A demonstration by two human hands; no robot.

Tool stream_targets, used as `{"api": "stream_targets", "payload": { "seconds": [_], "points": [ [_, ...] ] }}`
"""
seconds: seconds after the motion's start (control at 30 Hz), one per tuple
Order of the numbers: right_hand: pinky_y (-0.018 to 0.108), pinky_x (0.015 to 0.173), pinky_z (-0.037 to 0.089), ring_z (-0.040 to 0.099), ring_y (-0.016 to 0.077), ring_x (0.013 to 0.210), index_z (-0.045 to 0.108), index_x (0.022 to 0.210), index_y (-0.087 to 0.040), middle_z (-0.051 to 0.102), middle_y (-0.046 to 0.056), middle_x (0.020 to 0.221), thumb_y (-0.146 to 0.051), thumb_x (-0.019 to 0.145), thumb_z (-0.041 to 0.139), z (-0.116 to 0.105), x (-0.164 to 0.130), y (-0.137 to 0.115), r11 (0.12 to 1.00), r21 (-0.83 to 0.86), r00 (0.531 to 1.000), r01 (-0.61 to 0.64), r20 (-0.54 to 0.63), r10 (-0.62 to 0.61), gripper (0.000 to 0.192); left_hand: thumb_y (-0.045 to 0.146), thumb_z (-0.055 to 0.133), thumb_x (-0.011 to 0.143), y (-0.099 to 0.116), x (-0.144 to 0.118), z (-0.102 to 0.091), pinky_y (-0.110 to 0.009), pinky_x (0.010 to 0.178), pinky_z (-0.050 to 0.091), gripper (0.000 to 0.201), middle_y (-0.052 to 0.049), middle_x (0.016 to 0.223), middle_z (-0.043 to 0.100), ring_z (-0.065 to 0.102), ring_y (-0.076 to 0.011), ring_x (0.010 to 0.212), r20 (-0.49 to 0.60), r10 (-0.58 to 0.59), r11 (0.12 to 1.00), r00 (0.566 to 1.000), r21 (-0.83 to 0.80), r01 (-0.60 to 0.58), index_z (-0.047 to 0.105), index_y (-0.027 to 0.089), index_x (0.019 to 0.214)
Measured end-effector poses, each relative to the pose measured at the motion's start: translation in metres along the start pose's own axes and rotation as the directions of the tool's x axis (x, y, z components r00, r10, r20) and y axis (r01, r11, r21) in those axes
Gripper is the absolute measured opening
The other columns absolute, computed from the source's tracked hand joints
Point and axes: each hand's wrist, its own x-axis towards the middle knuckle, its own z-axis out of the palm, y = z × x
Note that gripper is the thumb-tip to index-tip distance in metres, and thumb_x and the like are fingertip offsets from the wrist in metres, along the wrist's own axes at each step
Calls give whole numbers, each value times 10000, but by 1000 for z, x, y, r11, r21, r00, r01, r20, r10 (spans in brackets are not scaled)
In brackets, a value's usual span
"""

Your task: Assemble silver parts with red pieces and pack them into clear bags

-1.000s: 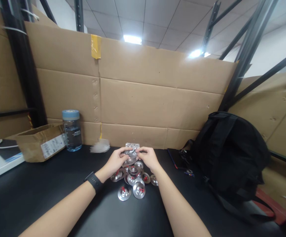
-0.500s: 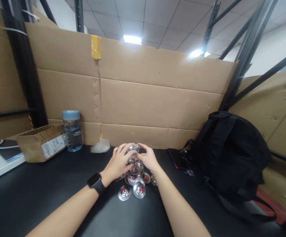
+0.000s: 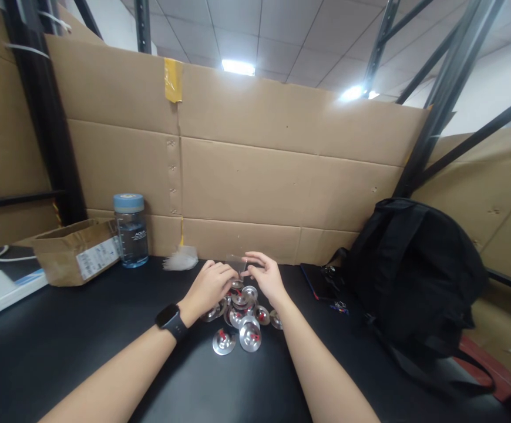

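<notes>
Between my two hands is a small clear plastic bag (image 3: 236,262), held above the far side of a pile of round metal discs (image 3: 250,336). My left hand (image 3: 209,289), with a dark watch on its wrist, is closed with its fingertips at the bag's lower left edge. On the other side, my right hand (image 3: 268,279) pinches the bag's right edge between thumb and fingers. The discs are shiny and raised in the middle, and several carry red marks. One disc (image 3: 224,342) lies at the near left of the pile. My fingers partly hide the bag.
A stack of clear bags (image 3: 181,258) lies by the cardboard wall (image 3: 246,182). To the left stand a blue-lidded water bottle (image 3: 132,235), an open cardboard box (image 3: 61,261) and a white power strip (image 3: 13,296). A black backpack (image 3: 418,282) sits at right, beside keys (image 3: 339,307).
The clear bag between my hands looks flatter and less crumpled now. My left fingers have drawn down and closed in at its lower edge. The view has shifted slightly.
</notes>
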Motion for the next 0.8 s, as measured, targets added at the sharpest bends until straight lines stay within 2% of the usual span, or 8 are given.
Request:
{"api": "stream_targets", "payload": {
  "seconds": [0.1, 0.17, 0.23, 0.3, 0.37, 0.47, 0.57, 0.8],
  "points": [
    [228, 586, 549, 761, 165, 697, 618, 1178, -203, 726, 84, 1146, -205, 764, 646, -1, 0, 1, 1000, -10, 1000, 0, -23, 0, 414, 135, 548, 923, -19, 0, -15, -350, 829, 379, 178, -26, 937, 726, 632, -202, 890, 44, -34, 995, 998, 100, 30, 694, 233, 948],
    [211, 559, 524, 752, 146, 663, 600, 1177, -210, 711, 79, 1158, -210, 765, 642, -3, 1, 4, 999, -36, 999, -3, -35, 2, 414, 150, 550, 899, -40, -4, -28, -332, 786, 402, 186, -50, 940, 732, 654, -221, 903, 77, -153, 975, 985, 175, 138, 704, 230, 964],
    [205, 553, 513, 741, 129, 631, 594, 1164, -211, 697, 74, 1165, -209, 762, 637, -5, 2, 8, 998, -66, 999, -8, -35, 6, 404, 175, 589, 842, -66, -12, -40, -308, 688, 403, 137, -53, 857, 731, 672, -225, 801, 167, -335, 924, 927, 250, 289, 712, 230, 864],
    [205, 558, 511, 729, 114, 603, 593, 1158, -209, 688, 70, 1163, -204, 759, 630, -7, 3, 11, 996, -92, 1000, -8, -27, 5, 400, 175, 631, 772, -91, -21, -47, -283, 645, 401, 108, -49, 805, 727, 686, -229, 777, 245, -507, 849, 827, 307, 429, 717, 236, 796],
    [205, 556, 507, 719, 105, 585, 593, 1157, -209, 684, 66, 1154, -199, 759, 621, -8, 3, 13, 993, -117, 1000, -7, -17, 5, 399, 170, 652, 732, -111, -30, -51, -263, 656, 420, 118, -46, 821, 736, 700, -233, 823, 311, -584, 809, 750, 298, 506, 732, 245, 777],
    [205, 546, 499, 708, 102, 571, 596, 1156, -211, 681, 60, 1129, -199, 762, 611, -9, 3, 13, 989, -145, 1000, 5, 2, -5, 394, 208, 672, 733, -125, -37, -54, -257, 697, 454, 127, -54, 831, 752, 712, -245, 870, 370, -609, 793, 702, 252, 555, 772, 254, 796],
    [207, 537, 493, 699, 101, 559, 600, 1152, -210, 677, 54, 1102, -198, 763, 613, -9, 3, 14, 989, -149, 1000, 21, 14, -19, 389, 239, 659, 767, -126, -39, -54, -272, 745, 478, 164, -77, 896, 765, 716, -262, 915, 336, -637, 771, 694, 276, 574, 796, 264, 854],
    [225, 551, 513, 689, 102, 548, 610, 1132, -201, 667, 47, 1064, -198, 755, 626, -8, 2, 12, 992, -128, 1000, 17, 18, -14, 377, 242, 603, 824, -138, -47, -44, -279, 830, 499, 260, -92, 1019, 777, 710, -271, 1006, 253, -621, 782, 742, 253, 569, 804, 247, 990]
  ]
}}
